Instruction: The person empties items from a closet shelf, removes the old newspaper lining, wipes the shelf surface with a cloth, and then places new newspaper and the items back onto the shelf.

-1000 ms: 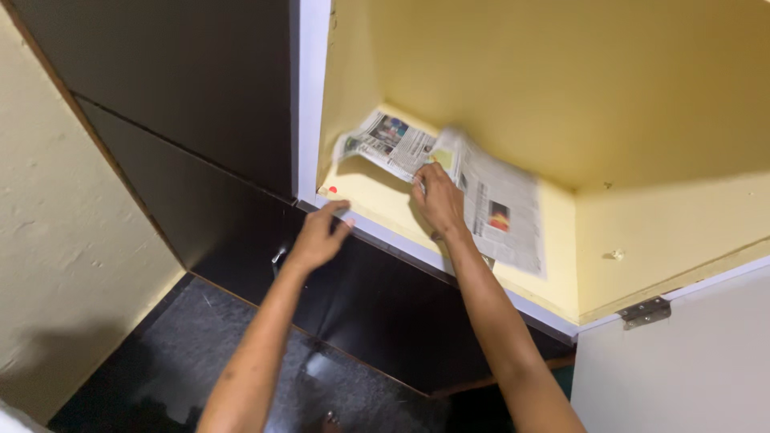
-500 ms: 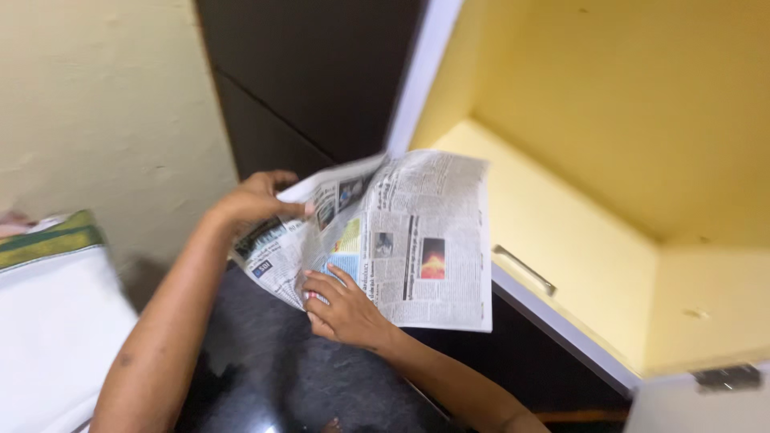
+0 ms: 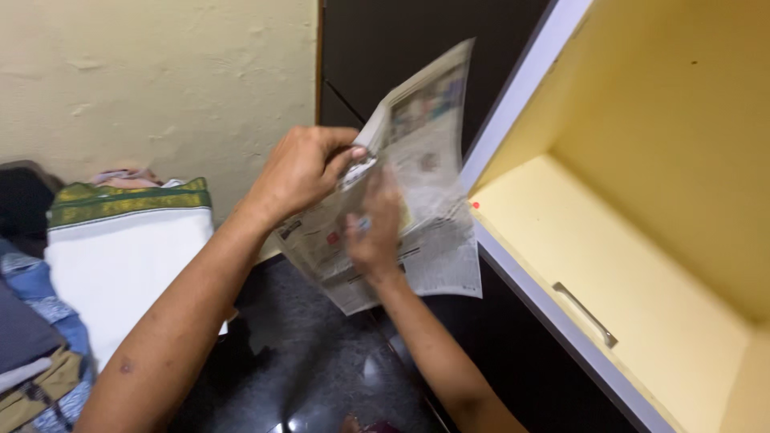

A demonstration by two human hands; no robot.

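1. Left hand (image 3: pixel 301 172): fingers curled closed over the upper fold of the newspaper (image 3: pixel 417 160), gripping it.
2. Right hand (image 3: pixel 375 228): blurred, fingers spread flat against the newspaper's lower half; whether it grips the sheet cannot be told.
3. Newspaper: held in the air between both hands, partly folded, in front of the dark cabinet doors (image 3: pixel 377 40) and just left of the shelf (image 3: pixel 609 265).
4. Shelf: yellow interior, white front edge carrying a metal handle (image 3: pixel 585 314).
5. Folded white cloth (image 3: pixel 120 256) with a green-gold border: lies at the left, beside other stacked clothes (image 3: pixel 32 337).
6. Floor (image 3: pixel 313 377): dark, glossy, beneath the arms.
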